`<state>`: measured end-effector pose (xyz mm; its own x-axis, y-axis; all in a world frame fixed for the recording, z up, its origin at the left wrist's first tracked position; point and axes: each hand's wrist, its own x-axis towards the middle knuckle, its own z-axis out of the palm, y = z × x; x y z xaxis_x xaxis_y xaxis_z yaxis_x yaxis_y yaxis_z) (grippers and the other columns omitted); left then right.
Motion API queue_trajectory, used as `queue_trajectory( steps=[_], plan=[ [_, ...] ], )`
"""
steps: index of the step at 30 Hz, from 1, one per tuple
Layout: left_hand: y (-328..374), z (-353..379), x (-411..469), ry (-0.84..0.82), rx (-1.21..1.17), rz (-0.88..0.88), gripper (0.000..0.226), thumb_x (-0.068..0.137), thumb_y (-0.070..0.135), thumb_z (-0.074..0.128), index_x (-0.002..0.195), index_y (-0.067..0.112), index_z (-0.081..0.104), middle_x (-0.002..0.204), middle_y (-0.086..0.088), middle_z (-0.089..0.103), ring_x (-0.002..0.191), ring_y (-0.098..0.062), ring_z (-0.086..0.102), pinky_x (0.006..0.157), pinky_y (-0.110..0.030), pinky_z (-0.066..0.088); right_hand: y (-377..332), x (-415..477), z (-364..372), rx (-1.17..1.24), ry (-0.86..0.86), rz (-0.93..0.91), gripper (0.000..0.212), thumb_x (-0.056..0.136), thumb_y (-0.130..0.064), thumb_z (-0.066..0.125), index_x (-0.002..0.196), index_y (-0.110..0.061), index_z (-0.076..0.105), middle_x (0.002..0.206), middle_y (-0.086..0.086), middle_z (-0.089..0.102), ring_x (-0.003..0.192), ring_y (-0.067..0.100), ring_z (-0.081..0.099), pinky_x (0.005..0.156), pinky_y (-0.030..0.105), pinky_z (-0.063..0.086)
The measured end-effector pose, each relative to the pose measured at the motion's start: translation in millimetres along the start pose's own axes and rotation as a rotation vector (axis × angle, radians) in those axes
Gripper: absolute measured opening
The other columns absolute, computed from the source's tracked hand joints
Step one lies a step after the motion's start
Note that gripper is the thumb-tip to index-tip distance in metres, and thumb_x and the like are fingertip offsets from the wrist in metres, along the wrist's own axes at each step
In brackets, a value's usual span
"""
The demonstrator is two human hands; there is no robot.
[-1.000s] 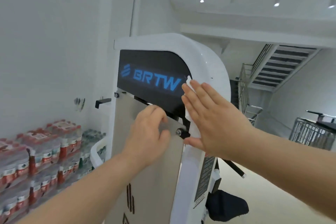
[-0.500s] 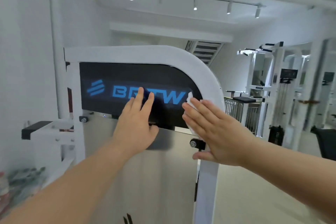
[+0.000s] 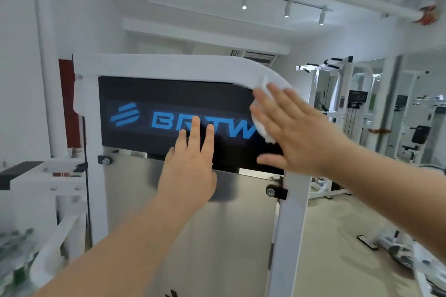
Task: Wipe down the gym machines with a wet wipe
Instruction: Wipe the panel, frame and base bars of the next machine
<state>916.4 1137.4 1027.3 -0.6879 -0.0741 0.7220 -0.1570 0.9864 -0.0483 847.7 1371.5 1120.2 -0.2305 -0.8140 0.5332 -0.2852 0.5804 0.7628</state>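
The gym machine's white frame (image 3: 169,65) stands at the left, edging the black logo panel (image 3: 144,94). The left hand (image 3: 190,176) lies flat across the panel's lower edge, its grip wide and holding nothing, apparently bracing. Further right, the right hand (image 3: 296,132) presses the wet wipe (image 3: 263,129) against the panel's right end, by the frame's curved corner. Its grip is wide too, with the wipe pinned under straight fingers. The step in hand looks like wiping this machine's head. The next sweep calls for steady pressure so the wipe does not slip free. Other machines (image 3: 350,103) stand at far right.
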Motion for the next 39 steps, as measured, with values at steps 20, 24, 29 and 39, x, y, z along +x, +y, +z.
queue_trajectory(
  steps=[20, 24, 29, 39],
  plan=[
    [-38, 19, 5, 0.223, -0.174, 0.111, 0.078, 0.072, 0.024, 0.057, 0.149, 0.022, 0.047, 0.162, -0.003, 0.034, 0.115, -0.027, 0.050, 0.086, -0.047, 0.054, -47, 15, 17, 0.023, -0.096, -0.444, 0.101, 0.092, -0.081, 0.029, 0.162, -0.010, 0.014, 0.170, 0.013, -0.001, 0.156, 0.033, -0.012, 0.126, 0.051, -0.005],
    [-55, 16, 11, 0.238, -0.151, 0.188, 0.077, 0.070, 0.023, 0.064, 0.147, 0.025, 0.051, 0.161, 0.000, 0.036, 0.098, -0.021, 0.049, 0.074, -0.042, 0.053, -6, 47, -2, -0.007, 0.044, -0.222, 0.096, 0.095, -0.078, 0.022, 0.161, -0.009, 0.015, 0.169, 0.014, 0.003, 0.157, 0.034, -0.005, 0.127, 0.050, 0.001],
    [-51, 18, 10, 0.270, -0.213, 0.160, 0.069, 0.076, 0.019, 0.064, 0.144, 0.024, 0.055, 0.160, 0.003, 0.037, 0.103, -0.020, 0.053, 0.084, -0.040, 0.054, -16, 62, 4, -0.012, 0.051, -0.234, 0.103, 0.092, -0.081, 0.017, 0.161, -0.006, 0.007, 0.168, 0.020, -0.005, 0.155, 0.040, -0.013, 0.125, 0.054, -0.001],
    [-79, 16, 6, 0.239, -0.195, 0.153, 0.062, 0.079, 0.028, 0.055, 0.141, 0.025, 0.057, 0.158, -0.001, 0.040, 0.135, -0.023, 0.047, 0.112, -0.042, 0.038, 1, 91, -13, -0.054, 0.099, -0.004, 0.102, 0.092, -0.081, 0.009, 0.161, -0.005, 0.012, 0.168, 0.022, 0.002, 0.156, 0.042, -0.003, 0.126, 0.054, 0.006]
  ],
)
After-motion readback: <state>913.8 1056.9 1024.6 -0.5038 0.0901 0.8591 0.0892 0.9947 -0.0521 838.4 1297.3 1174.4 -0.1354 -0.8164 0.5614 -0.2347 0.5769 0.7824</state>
